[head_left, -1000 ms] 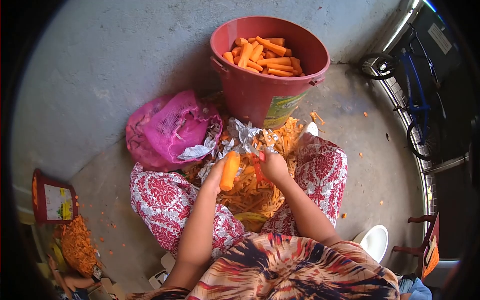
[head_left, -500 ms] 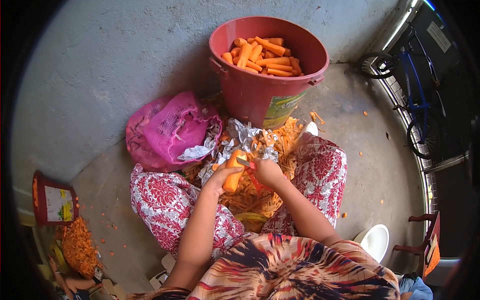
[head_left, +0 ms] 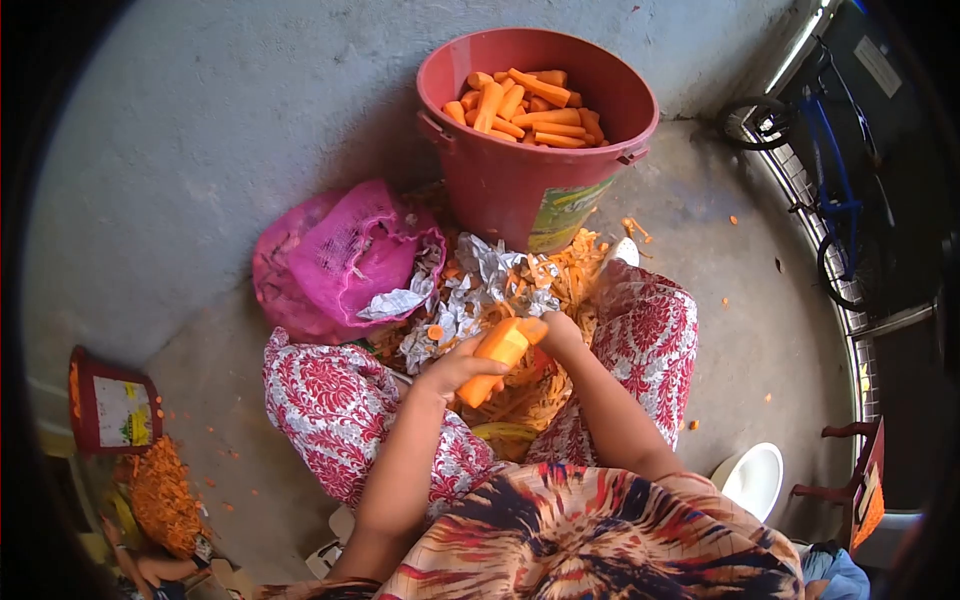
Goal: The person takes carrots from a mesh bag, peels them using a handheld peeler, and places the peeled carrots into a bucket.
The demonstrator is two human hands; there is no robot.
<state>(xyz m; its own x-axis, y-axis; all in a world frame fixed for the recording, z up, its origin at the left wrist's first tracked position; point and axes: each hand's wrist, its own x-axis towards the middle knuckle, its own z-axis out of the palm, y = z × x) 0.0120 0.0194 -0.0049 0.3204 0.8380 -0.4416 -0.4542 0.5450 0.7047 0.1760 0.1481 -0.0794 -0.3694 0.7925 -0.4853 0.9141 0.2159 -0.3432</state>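
My left hand [head_left: 452,372] is wrapped round a thick peeled carrot [head_left: 492,362], which slants up to the right between my knees. My right hand [head_left: 558,336] is closed beside the carrot's upper end; what it grips is mostly hidden behind the carrot and fingers. Below both hands lies a heap of orange peelings [head_left: 530,400] with crumpled grey paper [head_left: 485,265] on it. Beyond them stands a large red bucket [head_left: 490,190] holding several peeled carrots [head_left: 545,115]. A pink mesh bag [head_left: 345,255] slumps to the left of the heap.
At the far left are a smaller red bucket [head_left: 112,408] and another pile of peelings [head_left: 165,500], with part of another person's arm [head_left: 165,568] near it. On the right are a white basin [head_left: 752,480], a small wooden stool [head_left: 865,480] and a blue bicycle [head_left: 830,180].
The carrot has tilted and shifted right in my left hand. My right hand has moved up beside its end, and the knife blade seen half a second ago is now hidden.
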